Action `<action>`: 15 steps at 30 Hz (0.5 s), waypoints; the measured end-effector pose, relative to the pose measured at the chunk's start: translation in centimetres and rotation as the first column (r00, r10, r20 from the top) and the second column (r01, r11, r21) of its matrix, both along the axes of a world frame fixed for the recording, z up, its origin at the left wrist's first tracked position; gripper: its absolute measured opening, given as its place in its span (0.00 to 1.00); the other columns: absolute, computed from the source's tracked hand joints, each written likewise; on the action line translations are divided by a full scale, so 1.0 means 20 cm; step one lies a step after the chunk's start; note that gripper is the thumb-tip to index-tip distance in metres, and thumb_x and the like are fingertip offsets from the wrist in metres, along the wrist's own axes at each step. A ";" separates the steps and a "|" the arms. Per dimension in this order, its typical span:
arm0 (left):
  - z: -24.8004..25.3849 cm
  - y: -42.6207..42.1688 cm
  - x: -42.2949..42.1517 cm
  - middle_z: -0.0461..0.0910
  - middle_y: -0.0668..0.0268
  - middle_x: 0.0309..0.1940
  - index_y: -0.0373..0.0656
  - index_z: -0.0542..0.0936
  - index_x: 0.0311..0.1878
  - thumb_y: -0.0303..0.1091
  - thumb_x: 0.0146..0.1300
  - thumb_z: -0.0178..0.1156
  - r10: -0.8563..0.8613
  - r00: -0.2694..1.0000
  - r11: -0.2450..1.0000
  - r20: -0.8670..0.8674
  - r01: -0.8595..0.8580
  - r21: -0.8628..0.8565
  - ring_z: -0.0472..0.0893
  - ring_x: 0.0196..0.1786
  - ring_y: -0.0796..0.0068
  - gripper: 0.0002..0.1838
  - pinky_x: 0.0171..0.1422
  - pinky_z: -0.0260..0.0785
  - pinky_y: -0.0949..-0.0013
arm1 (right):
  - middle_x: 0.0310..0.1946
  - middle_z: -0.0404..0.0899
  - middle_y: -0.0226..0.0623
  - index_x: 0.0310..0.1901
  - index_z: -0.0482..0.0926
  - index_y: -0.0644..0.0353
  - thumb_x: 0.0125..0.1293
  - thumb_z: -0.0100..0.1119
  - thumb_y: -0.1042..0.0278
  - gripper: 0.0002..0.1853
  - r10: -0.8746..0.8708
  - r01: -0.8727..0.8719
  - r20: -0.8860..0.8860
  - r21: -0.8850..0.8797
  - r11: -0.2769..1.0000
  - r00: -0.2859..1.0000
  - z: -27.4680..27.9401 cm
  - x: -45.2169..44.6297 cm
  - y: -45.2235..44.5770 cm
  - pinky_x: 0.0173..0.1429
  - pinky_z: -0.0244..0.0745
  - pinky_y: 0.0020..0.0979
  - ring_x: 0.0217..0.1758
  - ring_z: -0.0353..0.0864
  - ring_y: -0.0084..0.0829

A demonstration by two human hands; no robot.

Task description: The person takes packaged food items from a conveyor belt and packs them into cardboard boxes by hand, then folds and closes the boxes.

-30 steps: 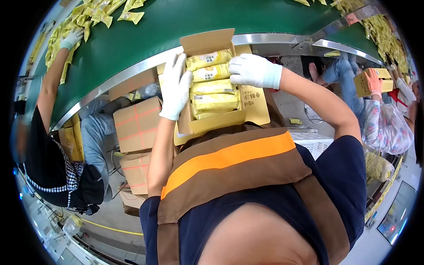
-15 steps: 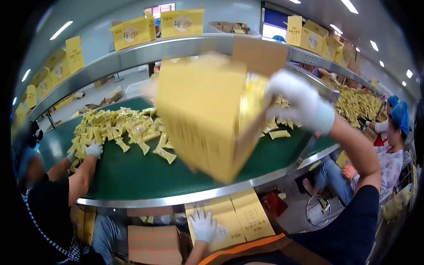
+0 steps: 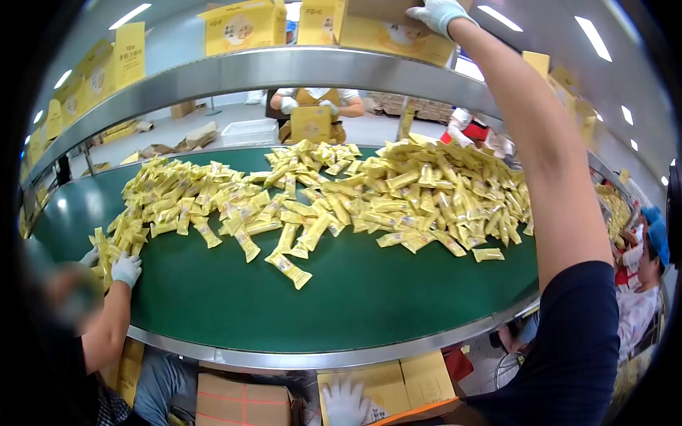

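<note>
Yellow box [image 3: 398, 41] at the high shelf [image 3: 284, 69], against the right hand [image 3: 437, 14], grip unclear — left hand [image 3: 346, 403] splayed over carton [image 3: 385, 383] below

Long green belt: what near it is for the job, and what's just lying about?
Probably for the job:
- yellow printed cardboard box touched by white-gloved right hand
- yellow cardboard under white-gloved left hand
- shiny yellow packets heaped on belt

Maybe just lying about:
- rectangular white plastic crate
- crumpled brown heap

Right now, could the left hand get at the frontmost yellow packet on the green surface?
Probably yes: the left hand lies spread over yellow cardboard, and only the metal rim and a bare stretch of green surface seem to separate it from the packet.
</note>
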State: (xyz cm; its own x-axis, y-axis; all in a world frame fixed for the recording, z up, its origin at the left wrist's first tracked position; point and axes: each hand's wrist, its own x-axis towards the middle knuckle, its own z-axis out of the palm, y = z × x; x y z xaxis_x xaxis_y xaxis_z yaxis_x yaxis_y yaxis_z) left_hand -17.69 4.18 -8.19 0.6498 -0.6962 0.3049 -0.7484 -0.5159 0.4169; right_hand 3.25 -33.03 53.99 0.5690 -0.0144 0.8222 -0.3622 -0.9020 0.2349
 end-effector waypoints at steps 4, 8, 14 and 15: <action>-0.01 0.03 0.04 0.69 0.49 0.65 0.38 0.71 0.64 0.44 0.55 0.64 0.065 0.996 0.997 -0.055 -0.068 -0.040 0.68 0.66 0.41 0.34 0.68 0.62 0.42 | 0.51 0.80 0.56 0.54 0.77 0.62 0.59 0.62 0.58 0.24 -0.005 0.034 0.148 -0.197 0.980 0.989 -0.13 0.17 -0.16 0.63 0.73 0.44 0.54 0.79 0.53; -0.06 0.09 0.06 0.68 0.47 0.64 0.35 0.69 0.66 0.42 0.54 0.65 0.169 0.965 0.973 -0.199 -0.195 -0.121 0.70 0.64 0.41 0.37 0.66 0.66 0.48 | 0.61 0.76 0.45 0.66 0.70 0.55 0.65 0.60 0.59 0.28 0.316 -0.249 0.080 -0.448 0.859 0.945 -0.64 -0.07 -0.17 0.68 0.67 0.42 0.62 0.75 0.44; -0.11 0.22 0.10 0.75 0.47 0.50 0.39 0.76 0.62 0.45 0.60 0.64 0.263 0.731 0.904 -0.630 -0.416 -0.105 0.77 0.53 0.47 0.29 0.59 0.71 0.55 | 0.47 0.84 0.44 0.50 0.84 0.56 0.63 0.64 0.59 0.16 0.741 -0.082 -0.549 0.780 0.620 0.386 -2.17 -1.46 0.40 0.58 0.78 0.39 0.49 0.84 0.45; -0.05 0.23 0.10 0.76 0.47 0.47 0.39 0.77 0.60 0.44 0.60 0.64 0.245 0.744 0.921 -0.621 -0.380 -0.091 0.77 0.52 0.47 0.28 0.59 0.70 0.55 | 0.46 0.84 0.45 0.50 0.83 0.59 0.64 0.63 0.60 0.17 0.779 0.033 -0.379 0.907 0.420 0.500 -2.33 -1.63 0.47 0.60 0.77 0.40 0.52 0.83 0.47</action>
State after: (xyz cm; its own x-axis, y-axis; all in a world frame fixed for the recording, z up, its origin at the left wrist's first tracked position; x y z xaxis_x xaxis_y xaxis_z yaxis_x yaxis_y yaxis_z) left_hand -15.72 8.78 -9.28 0.9156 -0.3889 -0.1026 -0.1322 -0.5320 0.8364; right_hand -29.30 -23.58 7.30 0.9955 0.0542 -0.0774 -0.0076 -0.7704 -0.6375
